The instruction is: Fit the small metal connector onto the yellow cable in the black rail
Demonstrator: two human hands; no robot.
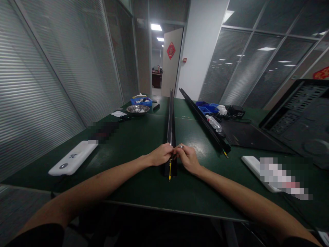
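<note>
A long black channel rail (170,120) runs lengthwise away from me on the green table. Both hands are at its near end. My left hand (162,154) lies against the rail's left side, fingers closed in a pinch. From the right, my right hand (188,157) meets it over the channel, its fingers curled and a ring on one of them. What the fingertips pinch is small and hidden between them. Just below them, a yellow-green wire (170,168) with a metal end hangs out along the rail's near end.
Right of centre lies a second black rail (203,118) with its own wire end. Beyond it are a plastic bottle (214,123), blue bins (208,108) and a black panel. White devices (74,157) flank me. A metal bowl (137,109) and blue basket (142,101) stand far left.
</note>
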